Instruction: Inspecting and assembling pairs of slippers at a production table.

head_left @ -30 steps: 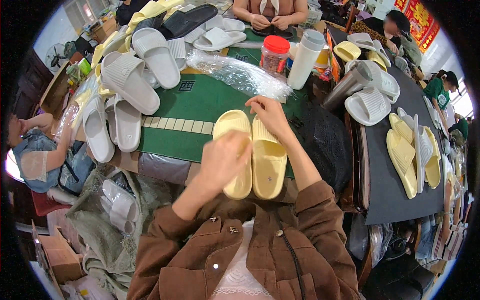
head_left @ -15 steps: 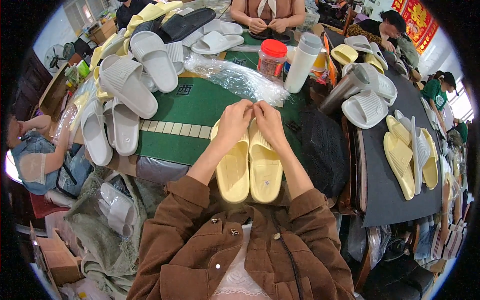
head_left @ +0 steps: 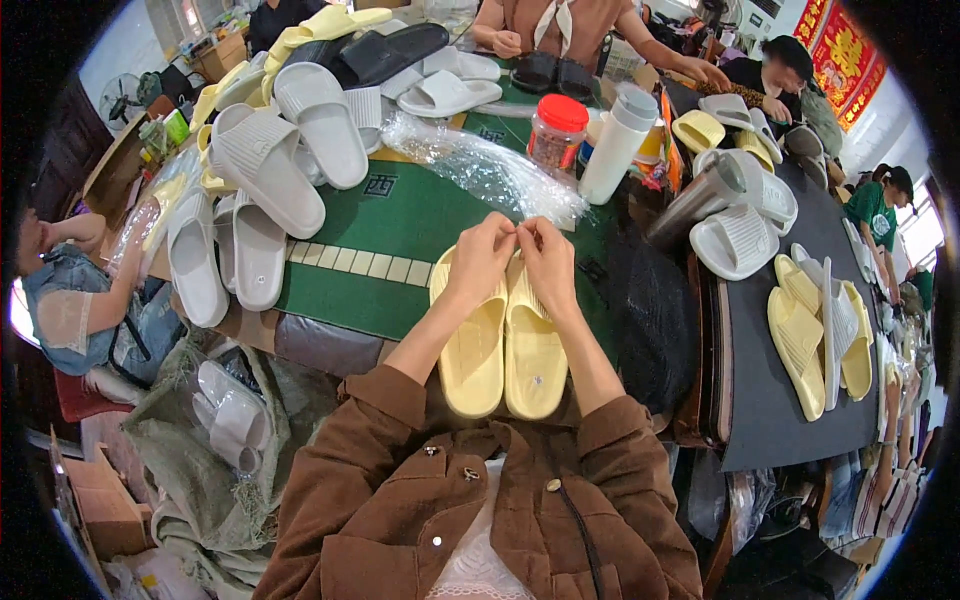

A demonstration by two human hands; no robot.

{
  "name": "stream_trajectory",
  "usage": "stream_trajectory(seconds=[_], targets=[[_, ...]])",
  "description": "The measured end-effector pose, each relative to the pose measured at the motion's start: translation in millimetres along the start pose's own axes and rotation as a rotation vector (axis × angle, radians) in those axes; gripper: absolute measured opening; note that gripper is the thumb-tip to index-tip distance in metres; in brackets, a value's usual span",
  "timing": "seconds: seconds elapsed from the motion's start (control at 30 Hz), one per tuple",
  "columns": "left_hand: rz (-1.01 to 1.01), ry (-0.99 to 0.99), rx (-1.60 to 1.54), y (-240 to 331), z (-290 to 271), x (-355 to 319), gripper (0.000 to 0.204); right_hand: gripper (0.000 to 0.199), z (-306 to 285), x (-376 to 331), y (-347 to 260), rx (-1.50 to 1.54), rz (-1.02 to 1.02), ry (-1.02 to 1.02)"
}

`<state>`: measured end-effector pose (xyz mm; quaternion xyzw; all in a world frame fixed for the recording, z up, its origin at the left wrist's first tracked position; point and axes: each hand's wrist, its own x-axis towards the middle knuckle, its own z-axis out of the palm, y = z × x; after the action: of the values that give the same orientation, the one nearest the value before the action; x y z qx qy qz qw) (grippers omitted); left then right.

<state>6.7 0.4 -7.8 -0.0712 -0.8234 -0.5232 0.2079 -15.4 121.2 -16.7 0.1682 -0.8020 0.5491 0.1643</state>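
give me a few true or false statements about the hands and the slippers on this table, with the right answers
1. Both hands meet at the toe end of the pale yellow slippers. True: the left hand and right hand touch fingertips there.
2. The yellow slippers lie stacked one on the other. False: they lie side by side.
3. A red-lidded jar stands beyond the hands. True.
4. The grey slippers are piled to the person's right. False: they are piled on the left.
5. A crumpled clear plastic bag lies on the green table top. True.
6. The person's sleeves are blue. False: they are brown.
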Motion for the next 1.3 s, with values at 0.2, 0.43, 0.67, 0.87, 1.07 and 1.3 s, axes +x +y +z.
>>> stream_trajectory(seconds=[0.2,0.43,0.67,0.87,1.07,1.3], targets=[[-0.054,0.009,-0.058,-1.8,-0.4,-0.2,0.011,0.011,-1.2,-0.5,-0.8,0.040,0.026,-0.009],[-0.074,0.073,-0.078,-7.7,-2.3,4.4,0.011,0.010,-0.8,0.8,-5.9,0.279,0.066,-0.041],[-0.109,0.086,-0.123,-8.3,-2.5,6.1,0.012,0.014,-1.6,1.6,-6.8,0.264,0.026,-0.047],[-0.122,0.069,-0.154,-8.0,-5.8,5.0,0.010,0.014,-5.9,0.6,-10.9,0.348,0.205,-0.086],[-0.090,0.069,-0.158,-10.1,-4.4,4.9,0.008,0.013,-6.8,0.2,-9.2,0.301,0.216,-0.080],[-0.102,0.046,-0.135,-8.8,-5.5,3.8,0.008,0.013,-6.3,0.1,-9.7,0.344,0.219,-0.053]])
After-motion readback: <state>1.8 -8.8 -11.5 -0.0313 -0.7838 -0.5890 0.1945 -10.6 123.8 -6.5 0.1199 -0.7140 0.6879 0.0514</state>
